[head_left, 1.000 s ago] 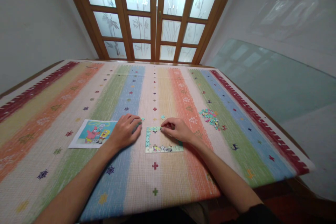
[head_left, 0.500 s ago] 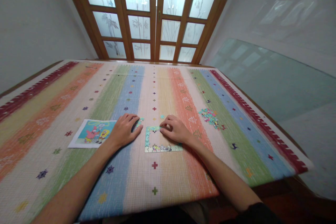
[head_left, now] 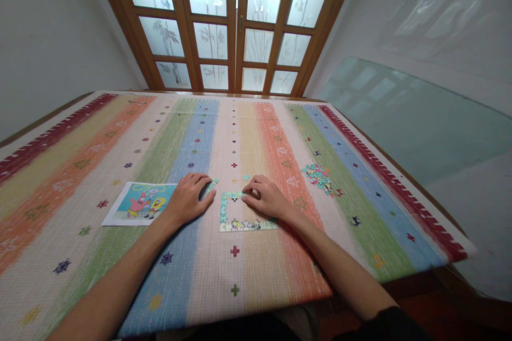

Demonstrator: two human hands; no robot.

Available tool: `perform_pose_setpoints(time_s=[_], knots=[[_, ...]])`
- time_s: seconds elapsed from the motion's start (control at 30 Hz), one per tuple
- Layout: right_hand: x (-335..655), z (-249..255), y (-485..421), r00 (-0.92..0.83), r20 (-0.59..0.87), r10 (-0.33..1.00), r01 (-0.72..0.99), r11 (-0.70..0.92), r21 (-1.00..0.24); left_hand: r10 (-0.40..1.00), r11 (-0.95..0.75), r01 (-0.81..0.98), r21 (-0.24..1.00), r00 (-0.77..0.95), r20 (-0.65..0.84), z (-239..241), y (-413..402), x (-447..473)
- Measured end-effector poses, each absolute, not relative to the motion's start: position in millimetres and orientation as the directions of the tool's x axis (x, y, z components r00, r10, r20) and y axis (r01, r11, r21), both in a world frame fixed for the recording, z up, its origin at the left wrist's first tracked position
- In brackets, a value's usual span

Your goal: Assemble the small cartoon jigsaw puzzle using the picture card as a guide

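A partly joined jigsaw puzzle (head_left: 224,218) lies on the table as a hollow rectangular border with cartoon figures along its near side. My right hand (head_left: 264,197) is over its far right part, thumb and forefinger pinched on a puzzle piece at the far edge; the fingertips largely hide that piece. My left hand (head_left: 190,196) rests left of the border, fingers curved and thumb apart. Beside its fingertips lie a few loose teal pieces (head_left: 212,185), partly covered by the hand. One loose piece (head_left: 246,177) sits just beyond the border.
A printed cartoon picture (head_left: 140,203) lies at the left, its right side under my left hand and forearm. On the right is a heap of mixed puzzle pieces (head_left: 318,177). A striped tablecloth (head_left: 208,277) covers the table; beyond it stand wooden glass-paned doors (head_left: 236,26).
The view has shifted very slightly. Both hands keep nearly the same place and pose, the right still pinching at the border's far edge.
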State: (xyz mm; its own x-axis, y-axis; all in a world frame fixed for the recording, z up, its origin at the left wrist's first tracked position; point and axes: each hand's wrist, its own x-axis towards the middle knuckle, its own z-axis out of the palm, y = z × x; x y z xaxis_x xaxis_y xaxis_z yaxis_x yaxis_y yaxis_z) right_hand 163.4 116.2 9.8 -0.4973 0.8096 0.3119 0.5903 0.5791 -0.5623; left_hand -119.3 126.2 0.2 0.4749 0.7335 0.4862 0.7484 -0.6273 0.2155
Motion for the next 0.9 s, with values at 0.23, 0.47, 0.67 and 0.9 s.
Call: perform_pose_setpoints(time_s=[0.23,0.47,0.67,0.9], knots=[[168.2,12.9,117.4,-0.48,0.324,0.815,0.575,0.571,-0.586,0.766,-0.599,0.752,0.275,0.439,0.469,-3.1,128.1,-119.6],[171.4,13.4,121.2,-0.342,0.403,0.849,0.595,0.527,-0.606,0.817,-0.526,0.781,0.337,0.355,0.454,-7.8,131.6,-108.8],[176.1,16.4,123.9,-0.24,0.43,0.87,0.582,0.483,-0.654,0.863,-0.463,0.765,0.448,0.274,0.424,-3.1,135.0,-103.5],[168.3,21.7,118.5,-0.295,0.346,0.891,0.465,0.45,-0.762,0.892,-0.44,0.669,0.599,0.248,0.377,11.5,127.0,-95.9]])
